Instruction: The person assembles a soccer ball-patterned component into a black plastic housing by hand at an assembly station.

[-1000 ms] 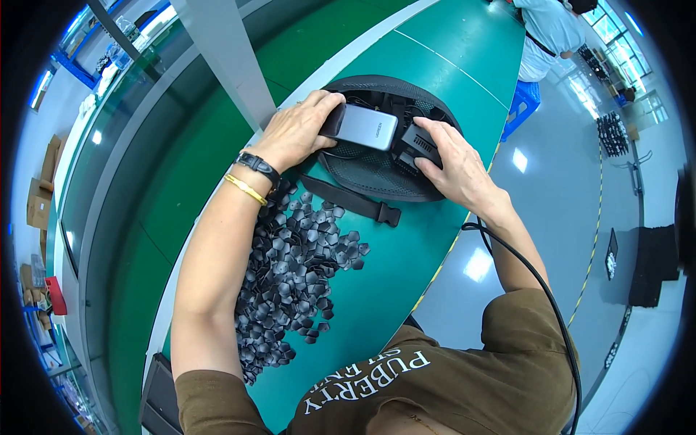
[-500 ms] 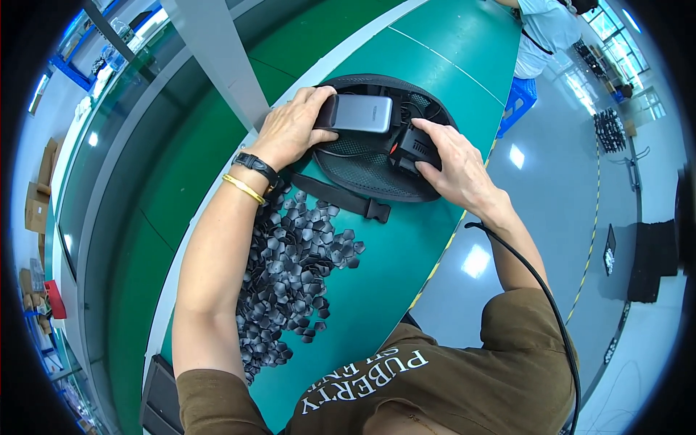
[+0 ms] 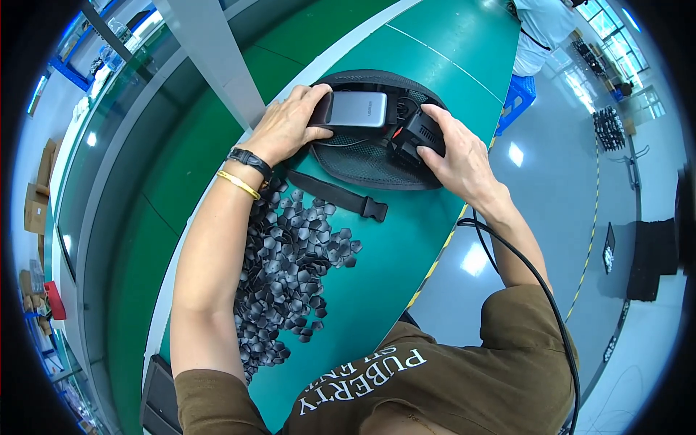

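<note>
A black round mesh pouch (image 3: pixel 362 163) lies on the green table (image 3: pixel 435 65) in front of me. My left hand (image 3: pixel 290 123) grips a grey rectangular power bank (image 3: pixel 359 110) at the pouch's upper edge. My right hand (image 3: pixel 457 156) holds a small black boxy device (image 3: pixel 417 134) with a red mark, right beside the power bank, over the pouch. A black strap with a buckle (image 3: pixel 341 197) runs from the pouch toward me.
A big heap of several small dark plastic pieces (image 3: pixel 283 268) lies under my left forearm. A grey post (image 3: pixel 210 58) stands at the table's left. A black cable (image 3: pixel 529 268) hangs along my right arm. Another person (image 3: pixel 540 25) stands at the table's far end.
Both hands with the power bank and the black device have shifted slightly up, toward the pouch's far edge. The power bank has turned more level.
</note>
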### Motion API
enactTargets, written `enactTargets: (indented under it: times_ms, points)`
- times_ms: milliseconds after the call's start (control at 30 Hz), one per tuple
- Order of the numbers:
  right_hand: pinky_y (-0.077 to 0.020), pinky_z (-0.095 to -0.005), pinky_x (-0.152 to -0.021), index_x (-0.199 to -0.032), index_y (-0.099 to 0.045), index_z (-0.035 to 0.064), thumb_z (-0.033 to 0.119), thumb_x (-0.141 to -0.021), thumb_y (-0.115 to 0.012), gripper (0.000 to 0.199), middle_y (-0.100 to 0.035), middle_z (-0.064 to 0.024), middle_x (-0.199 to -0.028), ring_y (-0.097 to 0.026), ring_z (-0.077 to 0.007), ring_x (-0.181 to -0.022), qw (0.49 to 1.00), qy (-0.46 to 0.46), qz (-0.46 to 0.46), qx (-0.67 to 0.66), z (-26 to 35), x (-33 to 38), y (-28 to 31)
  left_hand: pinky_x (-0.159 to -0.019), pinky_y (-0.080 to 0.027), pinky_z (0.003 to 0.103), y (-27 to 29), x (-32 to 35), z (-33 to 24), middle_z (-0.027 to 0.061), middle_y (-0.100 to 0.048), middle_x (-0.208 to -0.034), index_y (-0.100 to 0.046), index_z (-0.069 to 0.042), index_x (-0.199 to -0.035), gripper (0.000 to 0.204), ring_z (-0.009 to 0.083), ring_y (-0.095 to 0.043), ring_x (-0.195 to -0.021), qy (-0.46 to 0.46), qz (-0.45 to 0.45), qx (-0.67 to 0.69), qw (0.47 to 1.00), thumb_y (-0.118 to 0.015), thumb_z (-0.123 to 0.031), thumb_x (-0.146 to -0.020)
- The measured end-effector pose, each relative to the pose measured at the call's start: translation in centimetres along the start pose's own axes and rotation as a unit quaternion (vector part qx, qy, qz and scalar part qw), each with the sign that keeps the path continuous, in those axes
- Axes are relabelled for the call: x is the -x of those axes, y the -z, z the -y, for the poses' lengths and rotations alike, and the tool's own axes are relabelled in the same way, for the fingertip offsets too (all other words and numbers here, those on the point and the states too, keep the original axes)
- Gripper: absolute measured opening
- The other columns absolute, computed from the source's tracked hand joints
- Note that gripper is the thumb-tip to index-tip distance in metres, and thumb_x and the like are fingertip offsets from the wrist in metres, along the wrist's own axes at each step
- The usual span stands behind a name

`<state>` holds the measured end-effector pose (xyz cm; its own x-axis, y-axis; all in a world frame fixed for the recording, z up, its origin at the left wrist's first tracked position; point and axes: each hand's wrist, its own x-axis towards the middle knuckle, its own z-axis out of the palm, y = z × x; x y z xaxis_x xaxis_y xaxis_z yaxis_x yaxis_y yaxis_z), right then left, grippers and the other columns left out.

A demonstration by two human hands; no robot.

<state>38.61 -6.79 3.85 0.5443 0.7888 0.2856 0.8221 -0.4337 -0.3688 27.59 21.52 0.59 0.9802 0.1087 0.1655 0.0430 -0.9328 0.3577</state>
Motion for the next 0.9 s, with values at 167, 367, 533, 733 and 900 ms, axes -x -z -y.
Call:
enactTargets:
  times_ms: [167,367,533,733,900]
  points:
    - [-0.0536,-0.0395,-0.085,-0.138,-0.046,0.0069,0.003,-0.078,-0.067,0.063,-0.062,-0.0182,-0.121,-0.065,-0.0319,-0.100,1.000,-0.010,0.023,0.005,-0.6,-0.2,0.3,-0.099,-0.046,0.046,0.4,0.4,0.4,0.0129,-0.052,-0.128,-0.044,-0.013,-0.135,0.062,0.0327,-0.057,-0.113,-0.010,0.009,0.032,0.999,-0.075,-0.024,-0.083]
    - [-0.0531,-0.0392,-0.086,-0.138,-0.045,0.0072,0.003,-0.079,-0.067,0.063,-0.062,-0.0187,-0.120,-0.065,-0.0314,-0.100,0.999,-0.030,0.026,0.011,-0.5,-0.4,0.3,-0.101,-0.044,0.047,1.2,1.0,0.0,0.0127,-0.052,-0.128,-0.044,-0.014,-0.135,0.061,0.0327,-0.057,-0.113,0.009,0.036,0.101,0.994,-0.074,-0.022,-0.083]
    - [-0.0525,-0.0397,-0.088,-0.138,-0.045,0.0077,0.004,-0.079,-0.067,0.063,-0.062,-0.0188,-0.121,-0.063,-0.0304,-0.104,0.999,-0.023,0.018,-0.031,-1.5,-0.7,0.1,-0.099,-0.046,0.046,1.2,1.4,0.4,0.0119,-0.051,-0.128,-0.044,-0.014,-0.134,0.061,0.0330,-0.057,-0.111,-0.049,0.037,0.087,0.994,-0.075,-0.022,-0.082]
    - [-0.0510,-0.0394,-0.091,-0.138,-0.045,0.0077,0.005,-0.081,-0.066,0.061,-0.060,-0.0187,-0.123,-0.061,-0.0297,-0.110,0.998,-0.030,0.060,-0.022,-1.0,-0.9,0.4,-0.098,-0.047,0.046,1.3,0.4,-1.1,0.0099,-0.049,-0.132,-0.045,-0.015,-0.134,0.060,0.0334,-0.056,-0.114,-0.015,0.083,0.011,0.996,-0.075,-0.023,-0.082]
    - [-0.0501,-0.0390,-0.093,-0.138,-0.045,0.0075,0.006,-0.083,-0.066,0.059,-0.060,-0.0187,-0.124,-0.060,-0.0295,-0.111,0.997,-0.030,0.056,-0.045,-1.3,-0.7,0.3,-0.100,-0.045,0.048,0.9,-1.1,-1.8,0.0096,-0.049,-0.136,-0.046,-0.016,-0.136,0.059,0.0336,-0.056,-0.117,0.027,0.070,0.010,0.997,-0.074,-0.023,-0.084]
